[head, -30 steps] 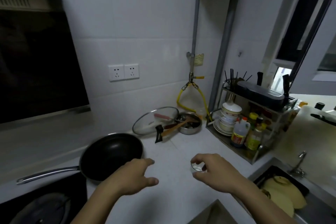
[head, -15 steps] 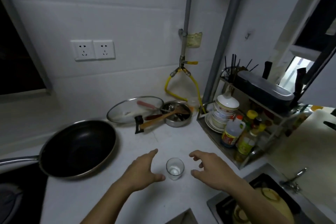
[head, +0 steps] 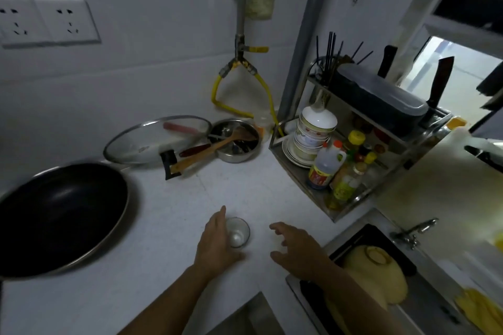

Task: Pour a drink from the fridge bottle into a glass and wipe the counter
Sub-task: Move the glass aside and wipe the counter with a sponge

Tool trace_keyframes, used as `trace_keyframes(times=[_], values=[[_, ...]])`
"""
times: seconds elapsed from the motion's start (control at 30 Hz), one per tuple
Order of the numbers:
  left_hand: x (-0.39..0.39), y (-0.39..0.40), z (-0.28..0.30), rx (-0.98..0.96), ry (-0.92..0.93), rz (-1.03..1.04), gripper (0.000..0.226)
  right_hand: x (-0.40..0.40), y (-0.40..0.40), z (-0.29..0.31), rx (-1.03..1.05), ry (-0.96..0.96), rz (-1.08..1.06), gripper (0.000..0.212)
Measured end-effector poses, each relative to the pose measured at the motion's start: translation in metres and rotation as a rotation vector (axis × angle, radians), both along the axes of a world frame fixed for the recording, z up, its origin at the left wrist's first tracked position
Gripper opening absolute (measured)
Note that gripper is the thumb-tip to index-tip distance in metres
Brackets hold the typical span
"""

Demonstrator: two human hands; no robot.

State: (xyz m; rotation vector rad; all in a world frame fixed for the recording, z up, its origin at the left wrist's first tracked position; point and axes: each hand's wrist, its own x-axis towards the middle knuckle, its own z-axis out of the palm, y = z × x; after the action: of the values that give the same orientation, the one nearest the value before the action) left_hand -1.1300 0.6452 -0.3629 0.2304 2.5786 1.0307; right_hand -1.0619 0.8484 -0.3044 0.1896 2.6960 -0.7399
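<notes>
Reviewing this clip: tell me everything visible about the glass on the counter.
The glass is a small, clear, round tumbler with no handle, standing upright on the white counter, open mouth up. It looks empty; a pale spot shows at its base, likely a reflection. The left hand wraps its left side, thumb low at the front, fingers stretched along the rim side. The right hand hovers apart to its right, not touching. The frying pan sits well to its left.
</notes>
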Motion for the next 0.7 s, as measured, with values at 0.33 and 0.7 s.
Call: trace_keyframes(times=[0.33,0.7], values=[[-0.029,0.011,-0.036,-0.082,0.071,-0.065,0.118,0.013,0.009,-0.037,0.012,-0.125,-0.073,0.062],[-0.024,-0.012,-0.040,0.015,0.101,-0.028,0.111,0.003,-0.010,-0.054,0.022,-0.199,0.013,0.065]])
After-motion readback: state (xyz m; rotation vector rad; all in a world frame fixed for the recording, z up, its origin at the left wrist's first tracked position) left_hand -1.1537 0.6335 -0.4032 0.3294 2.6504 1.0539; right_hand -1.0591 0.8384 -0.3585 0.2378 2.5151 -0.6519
